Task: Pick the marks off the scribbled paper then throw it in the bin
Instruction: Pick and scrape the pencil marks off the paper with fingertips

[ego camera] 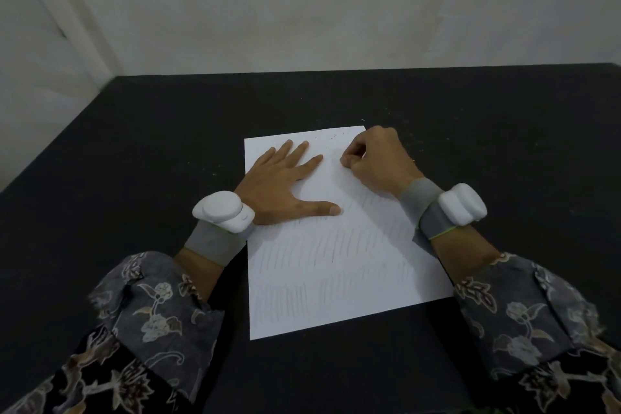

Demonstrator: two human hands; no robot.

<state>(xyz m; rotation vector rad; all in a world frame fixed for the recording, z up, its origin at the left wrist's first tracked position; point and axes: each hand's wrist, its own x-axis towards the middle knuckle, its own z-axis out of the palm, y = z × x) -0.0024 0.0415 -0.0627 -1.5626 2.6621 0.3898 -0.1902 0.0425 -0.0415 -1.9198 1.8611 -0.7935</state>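
A white sheet of paper (336, 279) lies on the black table (134, 151). Faint pencil scribbles cover its middle and near part, while the far part looks blank. My left hand (285, 185) lies flat on the sheet's upper left with its fingers spread, pressing it down. At the sheet's upper right edge, my right hand (373, 161) is curled, its fingertips and thumb pinched together on the paper around a small eraser that they almost wholly hide. No bin is in view.
Tiny dark crumbs (334, 136) lie near the sheet's far edge. Both wrists wear grey bands with white devices (223, 210) (462, 203). A pale wall (302, 10) stands right behind the table's far edge.
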